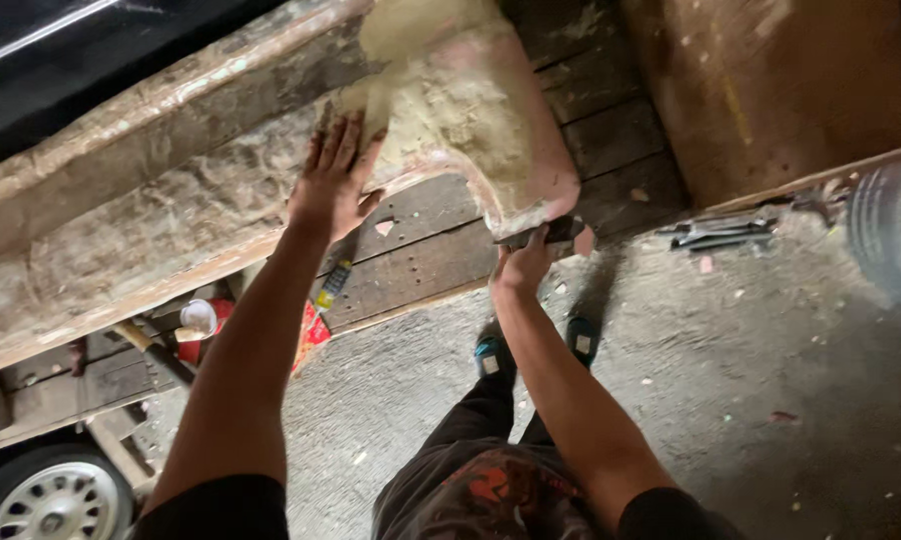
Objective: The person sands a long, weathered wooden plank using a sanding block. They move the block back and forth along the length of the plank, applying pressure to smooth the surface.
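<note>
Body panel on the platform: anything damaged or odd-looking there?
Yes. The body panel is patchy, with rough yellowish filler smeared unevenly over its curved end. The left hand lies flat on it; the right hand holds a dark tool at the edge.

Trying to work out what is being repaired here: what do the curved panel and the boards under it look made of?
The curved panel, which the left hand presses flat, looks like old metal or fibreglass, I cannot tell which: chalky, pink-worn, with a rough beige filler patch. The boards look like dark, weathered wood, with visible plank seams. The right hand holds a dark tool against the panel's edge.
</note>
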